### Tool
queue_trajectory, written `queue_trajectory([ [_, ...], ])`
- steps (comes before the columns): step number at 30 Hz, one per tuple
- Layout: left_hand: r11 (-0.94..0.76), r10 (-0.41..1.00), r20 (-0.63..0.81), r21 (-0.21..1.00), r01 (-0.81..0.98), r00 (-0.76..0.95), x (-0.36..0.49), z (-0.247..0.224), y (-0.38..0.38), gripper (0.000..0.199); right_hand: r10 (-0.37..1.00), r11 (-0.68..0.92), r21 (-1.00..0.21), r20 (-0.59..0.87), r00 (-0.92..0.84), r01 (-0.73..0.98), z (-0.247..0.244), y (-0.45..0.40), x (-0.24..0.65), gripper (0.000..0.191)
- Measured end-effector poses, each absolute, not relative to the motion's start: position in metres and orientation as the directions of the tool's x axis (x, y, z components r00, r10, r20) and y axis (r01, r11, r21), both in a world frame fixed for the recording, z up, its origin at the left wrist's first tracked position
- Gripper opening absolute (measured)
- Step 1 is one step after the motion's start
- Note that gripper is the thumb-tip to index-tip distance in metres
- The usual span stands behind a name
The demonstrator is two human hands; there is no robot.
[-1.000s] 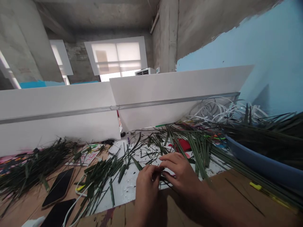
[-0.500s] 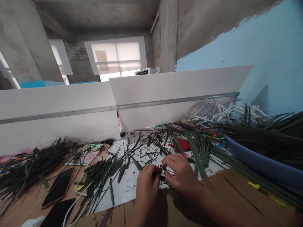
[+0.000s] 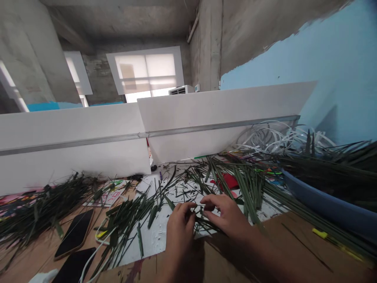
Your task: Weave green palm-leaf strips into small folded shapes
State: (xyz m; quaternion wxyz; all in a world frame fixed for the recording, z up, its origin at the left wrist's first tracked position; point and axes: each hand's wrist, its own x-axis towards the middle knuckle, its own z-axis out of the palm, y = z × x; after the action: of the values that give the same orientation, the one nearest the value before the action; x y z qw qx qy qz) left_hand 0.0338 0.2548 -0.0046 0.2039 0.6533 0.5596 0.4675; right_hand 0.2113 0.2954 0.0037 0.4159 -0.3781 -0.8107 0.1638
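My left hand (image 3: 180,222) is closed in a pinch near the front edge of the white sheet (image 3: 157,236), its fingertips on a thin green leaf strip (image 3: 199,206). Facing it from the right, my right hand (image 3: 225,214) has its thumb and forefinger curled about the other end of this strip. The strip is small and partly hidden by the fingers. Beneath both hands, dark cut leaf pieces lie on the sheet. Left of my left hand is a loose pile of narrow green leaves (image 3: 132,216); long leaves (image 3: 249,184) fan out beyond my right hand.
At right stands a blue basin (image 3: 324,198) heaped with long leaves. White plastic strips (image 3: 268,137) lie coiled behind it. Two phones, one a black phone (image 3: 77,232), and a white cable (image 3: 88,255) lie at left. A yellow tool (image 3: 319,233) rests on the brown cardboard (image 3: 282,239).
My hands have moved slightly apart, and the right fingers have loosened a little. A bit more of the thin strip shows between them. The view has shifted slightly.
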Motion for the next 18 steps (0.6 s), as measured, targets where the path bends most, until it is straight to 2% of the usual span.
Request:
queue_trajectory([
  [4,-0.287,0.929,0.367,0.791,0.541,-0.044,0.0335,-0.0020,0.2550,0.025,0.798,0.603,-0.657,0.489,-0.353,0.452,0.0053,0.2963,0.2122,0.010],
  [7,-0.275,0.933,0.358,0.778,0.565,-0.040,0.0353,-0.0022,0.2540,0.026,0.809,0.586,-0.698,0.484,-0.333,0.411,0.0062,0.2948,0.2113,0.020],
  [11,-0.267,0.925,0.374,0.758,0.595,-0.061,0.0360,-0.0037,0.2537,0.026,0.798,0.599,-0.712,0.490,-0.351,0.366,0.0064,0.2950,0.2104,0.006],
  [15,-0.296,0.922,0.383,0.791,0.536,-0.055,0.0354,-0.0052,0.2549,0.022,0.809,0.580,-0.743,0.479,-0.341,0.333,0.0060,0.2984,0.2107,0.011],
  [18,-0.252,0.947,0.312,0.868,0.428,-0.076,0.0362,-0.0054,0.2559,0.022,0.822,0.556,-0.771,0.456,-0.341,0.311,0.0056,0.2999,0.2110,0.012],
])
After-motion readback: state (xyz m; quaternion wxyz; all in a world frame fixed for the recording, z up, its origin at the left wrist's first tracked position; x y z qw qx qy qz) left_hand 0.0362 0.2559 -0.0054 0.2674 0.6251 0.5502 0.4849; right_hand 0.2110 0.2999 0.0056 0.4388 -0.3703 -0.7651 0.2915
